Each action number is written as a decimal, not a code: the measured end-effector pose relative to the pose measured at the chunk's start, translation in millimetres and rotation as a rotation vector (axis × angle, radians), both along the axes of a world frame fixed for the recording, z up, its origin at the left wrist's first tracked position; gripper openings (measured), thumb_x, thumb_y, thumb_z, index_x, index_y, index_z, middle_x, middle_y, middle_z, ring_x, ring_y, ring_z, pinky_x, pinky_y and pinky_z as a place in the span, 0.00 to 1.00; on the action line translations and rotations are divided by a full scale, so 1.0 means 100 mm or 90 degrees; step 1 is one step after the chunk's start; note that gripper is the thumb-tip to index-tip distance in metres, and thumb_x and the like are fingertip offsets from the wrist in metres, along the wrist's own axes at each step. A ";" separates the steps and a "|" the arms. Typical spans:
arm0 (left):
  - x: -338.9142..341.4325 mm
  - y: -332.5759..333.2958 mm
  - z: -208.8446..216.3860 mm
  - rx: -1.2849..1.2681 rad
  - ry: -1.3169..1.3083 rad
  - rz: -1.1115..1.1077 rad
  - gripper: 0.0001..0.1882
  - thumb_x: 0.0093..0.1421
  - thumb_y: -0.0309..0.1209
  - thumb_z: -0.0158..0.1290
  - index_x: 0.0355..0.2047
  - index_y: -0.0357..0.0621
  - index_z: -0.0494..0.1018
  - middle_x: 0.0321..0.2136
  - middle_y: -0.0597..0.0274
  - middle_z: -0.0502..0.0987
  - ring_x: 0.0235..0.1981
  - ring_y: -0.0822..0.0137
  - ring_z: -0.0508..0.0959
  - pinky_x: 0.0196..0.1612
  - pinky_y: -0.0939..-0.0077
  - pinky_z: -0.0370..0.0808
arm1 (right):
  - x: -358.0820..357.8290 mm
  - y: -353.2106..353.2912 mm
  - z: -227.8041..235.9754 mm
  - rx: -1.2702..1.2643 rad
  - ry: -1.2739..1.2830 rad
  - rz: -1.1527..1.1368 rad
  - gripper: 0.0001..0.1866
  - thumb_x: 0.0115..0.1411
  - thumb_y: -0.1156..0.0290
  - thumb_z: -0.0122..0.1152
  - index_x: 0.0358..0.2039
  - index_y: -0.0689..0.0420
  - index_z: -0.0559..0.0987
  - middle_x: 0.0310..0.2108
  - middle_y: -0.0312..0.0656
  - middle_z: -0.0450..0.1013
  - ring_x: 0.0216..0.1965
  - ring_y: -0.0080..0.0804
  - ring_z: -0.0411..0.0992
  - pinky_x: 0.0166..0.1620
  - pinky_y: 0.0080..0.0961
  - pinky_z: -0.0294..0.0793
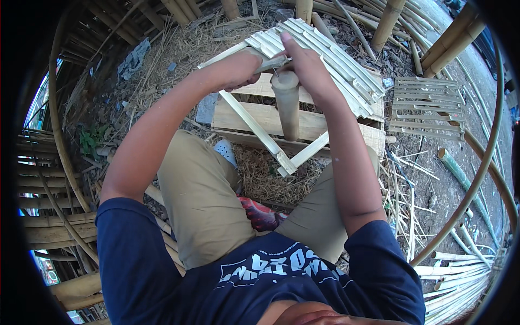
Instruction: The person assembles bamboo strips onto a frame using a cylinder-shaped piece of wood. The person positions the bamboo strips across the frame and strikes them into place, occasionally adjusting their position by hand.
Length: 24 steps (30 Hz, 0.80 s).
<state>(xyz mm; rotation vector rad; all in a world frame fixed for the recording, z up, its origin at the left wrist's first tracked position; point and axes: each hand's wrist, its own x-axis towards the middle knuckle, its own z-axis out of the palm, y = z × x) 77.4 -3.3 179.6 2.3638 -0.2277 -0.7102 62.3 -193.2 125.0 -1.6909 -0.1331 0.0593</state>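
A panel of pale split-bamboo slats rests on a low wooden bench. From it a bamboo frame corner juts toward my knees. My left hand is closed round a flat bamboo strip at the panel's near side. My right hand is beside it, thumb raised along the slats; its curled fingers are at the strip's other end, and what they grip is mostly hidden. Just below both hands stands a thick round wooden cylinder, with a thin nail-like sliver near its top.
A small slatted bamboo panel lies on the ground at right. Beyond it are a green bamboo pole and a bundle of cut bamboo. Bamboo posts rise at the far side. Straw and scraps cover the ground at left.
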 end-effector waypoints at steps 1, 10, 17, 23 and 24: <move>0.02 -0.03 -0.03 -0.002 -0.001 -0.003 0.14 0.66 0.35 0.38 0.21 0.49 0.62 0.14 0.72 0.57 0.14 0.74 0.54 0.18 0.71 0.53 | 0.04 0.02 0.00 -0.002 -0.001 -0.003 0.30 0.71 0.45 0.49 0.37 0.63 0.83 0.29 0.46 0.81 0.28 0.31 0.77 0.39 0.26 0.76; 0.00 -0.16 -0.11 0.052 -0.041 -0.076 0.13 0.66 0.31 0.40 0.25 0.43 0.67 0.18 0.66 0.65 0.16 0.70 0.65 0.18 0.71 0.63 | 0.01 0.00 -0.01 -0.091 0.104 -0.002 0.25 0.58 0.55 0.50 0.26 0.66 0.84 0.28 0.53 0.80 0.32 0.42 0.78 0.43 0.37 0.76; 0.11 -0.09 -0.22 0.173 -0.327 -0.304 0.11 0.62 0.28 0.46 0.26 0.35 0.72 0.20 0.54 0.74 0.21 0.60 0.74 0.27 0.63 0.73 | -0.04 0.01 -0.06 -0.070 0.020 -0.013 0.24 0.56 0.56 0.50 0.18 0.65 0.82 0.20 0.49 0.78 0.23 0.38 0.75 0.36 0.34 0.76; 0.03 -0.05 -0.20 0.125 -0.277 -0.185 0.12 0.64 0.27 0.45 0.28 0.33 0.74 0.24 0.48 0.77 0.29 0.55 0.79 0.34 0.62 0.75 | -0.01 0.00 -0.11 -0.026 -0.049 0.090 0.24 0.60 0.58 0.49 0.21 0.65 0.82 0.20 0.44 0.77 0.23 0.30 0.75 0.34 0.29 0.74; 0.00 -0.04 -0.20 0.132 -0.339 -0.219 0.13 0.64 0.28 0.44 0.27 0.33 0.74 0.23 0.48 0.76 0.29 0.55 0.78 0.35 0.62 0.75 | -0.02 0.01 -0.09 -0.023 -0.040 0.101 0.24 0.61 0.58 0.48 0.23 0.66 0.82 0.21 0.43 0.78 0.24 0.29 0.75 0.35 0.28 0.74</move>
